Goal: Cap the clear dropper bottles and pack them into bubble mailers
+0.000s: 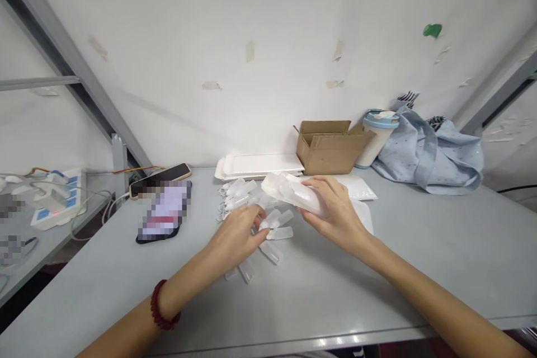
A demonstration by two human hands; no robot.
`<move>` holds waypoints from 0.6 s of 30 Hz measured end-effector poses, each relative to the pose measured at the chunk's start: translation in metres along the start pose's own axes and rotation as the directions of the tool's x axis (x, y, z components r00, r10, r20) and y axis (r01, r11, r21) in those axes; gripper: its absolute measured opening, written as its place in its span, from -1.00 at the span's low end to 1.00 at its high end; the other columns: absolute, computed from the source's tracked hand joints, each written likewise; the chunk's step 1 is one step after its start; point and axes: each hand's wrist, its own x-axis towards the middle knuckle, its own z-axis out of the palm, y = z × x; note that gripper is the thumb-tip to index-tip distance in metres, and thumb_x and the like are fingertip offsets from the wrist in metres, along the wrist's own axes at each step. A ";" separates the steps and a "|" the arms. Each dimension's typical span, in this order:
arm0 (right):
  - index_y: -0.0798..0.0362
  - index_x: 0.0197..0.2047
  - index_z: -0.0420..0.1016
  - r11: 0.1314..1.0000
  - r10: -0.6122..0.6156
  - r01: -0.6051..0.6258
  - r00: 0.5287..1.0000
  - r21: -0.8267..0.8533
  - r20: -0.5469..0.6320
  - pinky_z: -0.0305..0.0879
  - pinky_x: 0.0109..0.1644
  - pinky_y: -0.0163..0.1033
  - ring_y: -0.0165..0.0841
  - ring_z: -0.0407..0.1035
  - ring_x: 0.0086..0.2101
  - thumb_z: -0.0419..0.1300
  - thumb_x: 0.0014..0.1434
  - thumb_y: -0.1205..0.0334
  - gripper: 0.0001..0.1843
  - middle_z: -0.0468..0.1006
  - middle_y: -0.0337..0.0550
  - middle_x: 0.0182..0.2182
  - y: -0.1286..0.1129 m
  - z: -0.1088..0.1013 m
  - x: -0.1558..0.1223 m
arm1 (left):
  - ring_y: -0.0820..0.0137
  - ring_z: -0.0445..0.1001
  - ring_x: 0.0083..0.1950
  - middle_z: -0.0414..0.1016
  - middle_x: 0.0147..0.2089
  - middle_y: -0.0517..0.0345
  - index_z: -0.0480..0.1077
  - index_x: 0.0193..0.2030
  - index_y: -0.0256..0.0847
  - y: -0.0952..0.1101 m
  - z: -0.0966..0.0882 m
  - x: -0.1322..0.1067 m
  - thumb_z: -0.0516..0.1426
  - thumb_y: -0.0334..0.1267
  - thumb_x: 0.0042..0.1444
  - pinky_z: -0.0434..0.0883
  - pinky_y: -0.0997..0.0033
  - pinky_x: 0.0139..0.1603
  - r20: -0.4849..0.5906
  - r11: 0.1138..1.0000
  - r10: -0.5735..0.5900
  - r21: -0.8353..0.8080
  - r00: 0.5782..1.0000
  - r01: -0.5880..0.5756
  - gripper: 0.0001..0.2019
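My right hand point(335, 211) grips a white, partly see-through packet point(289, 187), held tilted above the table with its mouth facing left. Clear plastic shapes show at that mouth. My left hand point(237, 238) is closed, thumb and fingertips pinching small translucent plastic tubes point(280, 233) at their white ends. More loose tubes point(272, 253) lie below its fingers on the grey table. Behind the left hand lies a cluster of similar tubes point(237, 194) with thin white loops at their left ends. The fingers partly hide the pinched pieces.
White flat boxes point(262, 164) lie against the wall beside an open cardboard box point(329, 154). A lidded cup point(375, 140) and a light blue cloth bag point(436, 156) stand farther right. Two phones, one dark point(161, 179) and one lit point(165, 210), lie left, near a power strip point(59, 201).
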 end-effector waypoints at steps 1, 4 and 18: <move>-0.03 0.02 0.21 1.000 0.004 -0.004 1.000 -0.009 0.003 0.15 0.01 0.01 -0.12 0.24 -0.03 0.14 0.06 0.26 -0.57 0.34 -0.04 -0.05 0.000 0.000 0.000 | 0.29 0.42 -0.30 0.47 -0.34 0.09 0.39 -0.24 -0.22 0.002 -0.005 0.001 0.10 -0.21 0.06 0.33 0.32 -0.29 -0.034 0.999 -0.001 -0.045 0.999 -0.001 -0.83; -0.02 0.04 0.21 0.999 0.020 -0.019 1.000 -0.029 0.011 0.13 0.02 0.02 -0.12 0.23 -0.02 0.14 0.06 0.26 -0.56 0.33 -0.03 -0.05 0.002 0.001 0.001 | 0.35 0.39 -0.35 0.46 -0.39 0.16 0.42 -0.31 -0.19 0.005 -0.025 0.000 0.12 -0.18 0.06 0.31 0.39 -0.34 -0.161 0.985 -0.036 -0.175 0.986 0.007 -0.85; 0.08 0.04 0.23 0.993 -0.071 0.072 0.997 -0.091 0.005 0.12 0.00 0.03 -0.11 0.24 -0.05 0.15 0.01 0.36 -0.53 0.33 0.04 -0.07 0.000 0.006 -0.003 | 0.42 0.33 -0.32 0.46 -0.36 0.17 0.46 -0.31 -0.21 0.007 -0.032 -0.005 0.18 -0.28 0.05 0.32 0.42 -0.24 -0.451 0.935 0.029 -0.303 0.892 -0.184 -0.92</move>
